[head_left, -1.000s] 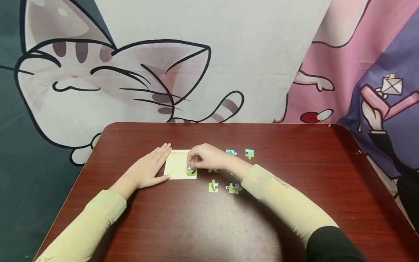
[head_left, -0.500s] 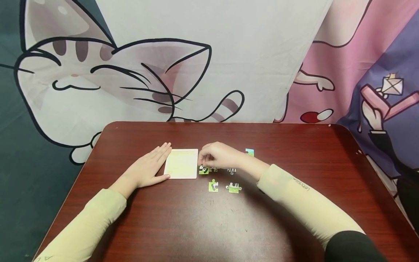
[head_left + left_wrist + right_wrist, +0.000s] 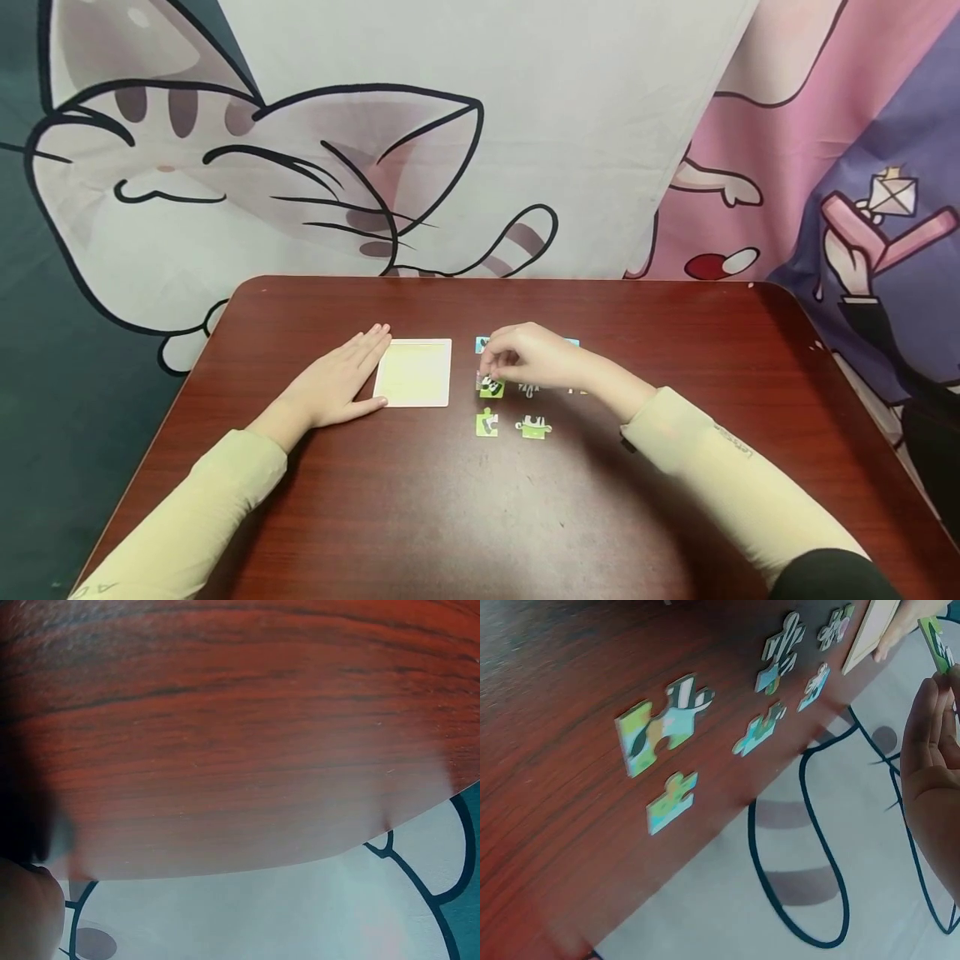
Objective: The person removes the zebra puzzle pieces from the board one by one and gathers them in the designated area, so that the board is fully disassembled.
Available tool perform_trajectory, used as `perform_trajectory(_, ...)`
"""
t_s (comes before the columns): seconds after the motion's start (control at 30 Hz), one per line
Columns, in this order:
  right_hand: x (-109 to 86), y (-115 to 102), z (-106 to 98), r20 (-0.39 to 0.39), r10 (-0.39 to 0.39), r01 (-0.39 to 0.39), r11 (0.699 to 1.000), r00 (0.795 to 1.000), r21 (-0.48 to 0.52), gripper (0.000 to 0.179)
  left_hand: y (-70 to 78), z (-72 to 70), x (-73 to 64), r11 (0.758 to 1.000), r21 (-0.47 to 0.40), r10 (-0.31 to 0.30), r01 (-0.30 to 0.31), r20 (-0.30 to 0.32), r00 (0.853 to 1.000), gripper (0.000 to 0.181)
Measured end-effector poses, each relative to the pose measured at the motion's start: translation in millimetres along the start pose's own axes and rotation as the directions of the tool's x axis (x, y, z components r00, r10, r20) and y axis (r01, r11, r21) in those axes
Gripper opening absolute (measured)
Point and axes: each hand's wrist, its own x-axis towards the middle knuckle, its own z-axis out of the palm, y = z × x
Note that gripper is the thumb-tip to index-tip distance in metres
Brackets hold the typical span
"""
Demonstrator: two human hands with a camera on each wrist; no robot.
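Note:
My right hand (image 3: 536,354) pinches a jigsaw piece (image 3: 492,388) printed with green grass and a black-and-white panda. It is held over the scattered pieces, to the right of a pale yellow puzzle board (image 3: 413,373) with a white rim. In the right wrist view the held piece (image 3: 934,645) sticks out past the fingertips, tilted above the table. My left hand (image 3: 330,383) lies with straight fingers at the board's left edge, thumb near its lower corner. Only a blurred bit of the left hand (image 3: 30,915) shows in the left wrist view.
Loose jigsaw pieces lie in rough rows right of the board, among them a green one (image 3: 487,423) and a wider one (image 3: 534,427). A zebra-striped piece (image 3: 664,724) shows large in the right wrist view. Behind the brown table (image 3: 360,500) hangs a cartoon cat cloth (image 3: 585,125).
My right hand has moved right with the panda piece, from over the board's lower right corner to above the loose pieces. The left hand has stayed at the board's edge.

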Motion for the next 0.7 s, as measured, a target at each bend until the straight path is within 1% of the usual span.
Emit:
perform_trajectory(0.27, -20.3, 8, -9, -0.021, 0.013, -0.012, 1.0, 1.0, 0.008, 0.01, -0.9, 0.2, 0.2, 1.0, 0.003, 0.008, -0.008, -0.006, 1.0, 0.098)
perform_trajectory(0.43, -35.8, 13, -14, -0.029, 0.046, -0.046, 0.999, 0.999, 0.002, 0.012, -0.6, 0.4, 0.2, 1.0, -0.006, 0.008, -0.008, -0.009, 1.0, 0.098)
perform_trajectory(0.7, -59.9, 25, -17, -0.024, 0.085, -0.084, 0.996, 0.996, 0.036, 0.016, -0.4, 1.0, -0.7, 1.0, -0.003, 0.0, 0.0, 0.002, 1.0, 0.098)
